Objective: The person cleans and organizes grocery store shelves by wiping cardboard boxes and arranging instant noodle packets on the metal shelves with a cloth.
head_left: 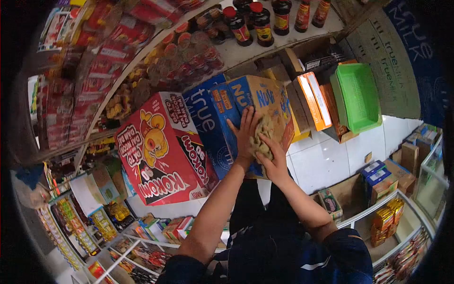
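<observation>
A crumpled pale greenish cloth (263, 135) lies against the face of a blue and tan NUVI carton (279, 102). My right hand (273, 158) is on the cloth, fingers bent over its lower part. Just left of it, my left hand (245, 130) rests on the blue side of the carton with its fingers spread, its edge next to the cloth. Behind and left of that carton is a blue true MILK carton (208, 113). A red and white KOKOMI carton (158, 151) stands further left.
Dark sauce bottles (262, 28) stand on the shelf above. To the right are an orange and white box (314, 102) and a green plastic basket (358, 97). White floor tiles (326, 158) show beyond. Glass-fronted cases (392, 217) with packets curve along the bottom.
</observation>
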Demonstrator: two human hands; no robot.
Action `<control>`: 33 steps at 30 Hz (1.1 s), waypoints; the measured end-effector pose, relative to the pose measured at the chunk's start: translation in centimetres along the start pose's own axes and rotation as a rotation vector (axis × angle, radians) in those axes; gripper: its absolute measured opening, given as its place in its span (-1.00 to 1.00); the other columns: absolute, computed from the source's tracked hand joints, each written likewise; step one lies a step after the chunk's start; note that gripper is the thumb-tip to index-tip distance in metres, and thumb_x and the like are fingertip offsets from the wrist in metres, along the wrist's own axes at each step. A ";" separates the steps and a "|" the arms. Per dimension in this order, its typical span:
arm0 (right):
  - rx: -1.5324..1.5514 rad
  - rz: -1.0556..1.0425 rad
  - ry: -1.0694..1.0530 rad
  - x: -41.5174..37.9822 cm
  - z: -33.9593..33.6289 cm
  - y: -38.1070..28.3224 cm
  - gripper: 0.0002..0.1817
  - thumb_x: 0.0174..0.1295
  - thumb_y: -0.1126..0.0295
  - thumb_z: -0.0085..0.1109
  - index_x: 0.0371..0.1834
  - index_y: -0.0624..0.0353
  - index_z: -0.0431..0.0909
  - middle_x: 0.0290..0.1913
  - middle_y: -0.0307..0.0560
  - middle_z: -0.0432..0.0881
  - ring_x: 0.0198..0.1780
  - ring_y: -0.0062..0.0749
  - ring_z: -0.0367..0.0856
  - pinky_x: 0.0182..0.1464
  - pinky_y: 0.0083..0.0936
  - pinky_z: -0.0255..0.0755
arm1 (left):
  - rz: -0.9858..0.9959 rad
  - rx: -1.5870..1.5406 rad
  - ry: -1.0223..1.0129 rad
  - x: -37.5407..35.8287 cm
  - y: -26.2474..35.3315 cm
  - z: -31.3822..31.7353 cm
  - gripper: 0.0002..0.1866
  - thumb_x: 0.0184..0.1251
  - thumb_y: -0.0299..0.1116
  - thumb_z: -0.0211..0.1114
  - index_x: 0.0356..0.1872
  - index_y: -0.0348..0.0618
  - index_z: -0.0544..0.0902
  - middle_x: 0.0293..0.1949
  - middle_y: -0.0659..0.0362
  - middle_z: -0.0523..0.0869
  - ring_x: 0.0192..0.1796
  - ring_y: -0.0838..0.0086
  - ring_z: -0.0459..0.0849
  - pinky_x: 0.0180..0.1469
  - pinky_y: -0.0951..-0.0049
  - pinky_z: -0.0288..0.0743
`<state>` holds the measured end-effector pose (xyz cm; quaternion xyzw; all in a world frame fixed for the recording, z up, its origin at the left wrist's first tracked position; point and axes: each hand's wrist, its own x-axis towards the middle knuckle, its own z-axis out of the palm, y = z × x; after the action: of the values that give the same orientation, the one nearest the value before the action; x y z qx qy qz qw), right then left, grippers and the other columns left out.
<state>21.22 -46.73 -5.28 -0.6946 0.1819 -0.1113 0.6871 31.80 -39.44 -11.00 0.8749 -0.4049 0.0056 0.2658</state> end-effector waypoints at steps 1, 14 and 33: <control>-0.008 -0.007 -0.015 0.7 0.2 -0.8 -0.43 0.07 0.40 0.07 0.19 0.28 0.18 0.16 0.11 0.26 0.27 -0.19 0.12 0.27 -0.40 -0.08 | -0.045 -0.074 -0.061 0.4 0.7 -1.0 -0.39 0.20 -0.04 -0.09 0.25 -0.12 0.15 0.30 0.08 0.13 0.36 0.28 0.04 0.21 -0.20 -0.64; -0.066 -0.187 -0.171 1.2 0.9 -4.4 -0.38 0.12 0.11 -0.02 0.19 0.25 0.17 0.26 0.17 0.11 0.33 -0.01 -0.04 0.30 -0.18 -0.21 | -0.864 -1.166 0.318 -4.5 3.5 -6.6 -0.46 0.01 -0.44 0.31 0.06 -0.27 0.32 -0.04 0.09 0.48 0.02 0.42 0.45 0.05 0.47 0.32; -1.330 -0.071 0.055 3.2 -4.9 0.3 -0.19 -0.08 -0.24 0.02 0.24 -0.06 0.21 0.37 0.06 -0.10 0.38 0.02 -0.27 0.21 0.10 -0.40 | -0.862 -1.185 0.219 -1.9 4.9 4.6 -0.63 0.07 -0.33 0.24 -0.10 -0.26 0.47 -0.16 0.06 0.56 -0.07 0.31 0.52 0.02 0.38 0.32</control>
<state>22.14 -52.53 -5.72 -0.9729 0.2063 -0.0158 0.1034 26.07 -42.82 -13.11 0.6605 0.0681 -0.2315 0.7110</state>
